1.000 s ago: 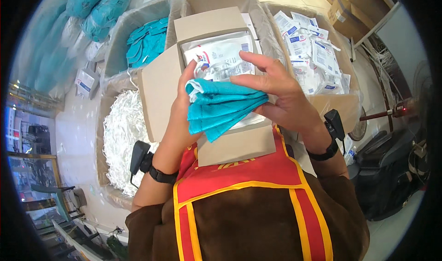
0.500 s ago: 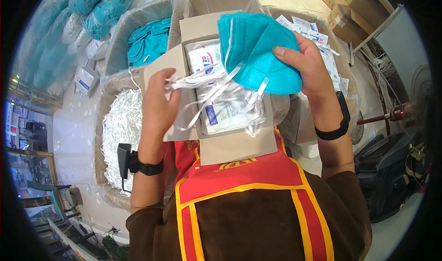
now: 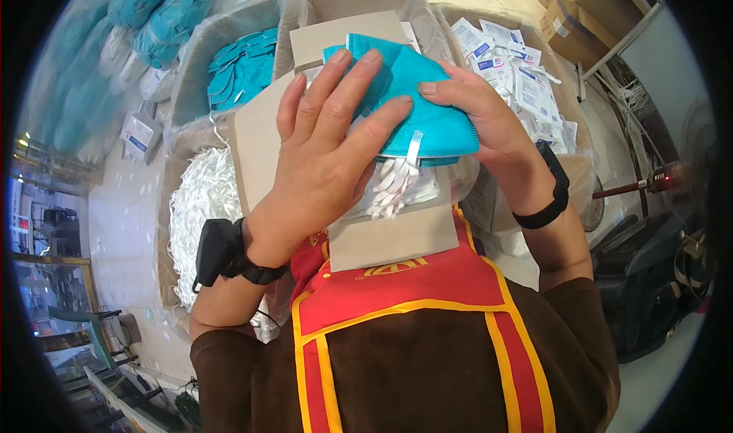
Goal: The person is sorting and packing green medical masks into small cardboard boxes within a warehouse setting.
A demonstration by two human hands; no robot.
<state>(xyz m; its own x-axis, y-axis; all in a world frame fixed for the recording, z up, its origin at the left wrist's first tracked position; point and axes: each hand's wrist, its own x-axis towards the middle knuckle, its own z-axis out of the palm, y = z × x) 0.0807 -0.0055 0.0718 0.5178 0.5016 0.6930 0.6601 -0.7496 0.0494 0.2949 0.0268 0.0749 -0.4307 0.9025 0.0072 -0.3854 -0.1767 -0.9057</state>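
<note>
A teal folded face mask (image 3: 427, 105) is held up over an open cardboard box (image 3: 382, 238) close to my chest. My left hand (image 3: 328, 158) lies flat across the mask's left side, fingers spread. My right hand (image 3: 481, 120) grips the mask's right edge between thumb and fingers. White straps (image 3: 393, 189) hang from the mask's lower edge over the box, whose contents are mostly hidden by my hands.
A box of teal masks (image 3: 240, 70) stands at the back left. A bin of white elastic straps (image 3: 195, 219) sits to my left. Several white-and-blue packets (image 3: 527, 82) fill a box at the right. Bagged teal masks (image 3: 145, 21) lie far left.
My right hand brought the teal mask down from high over the box. My left hand let go of the white straps and moved up flat onto the mask.
</note>
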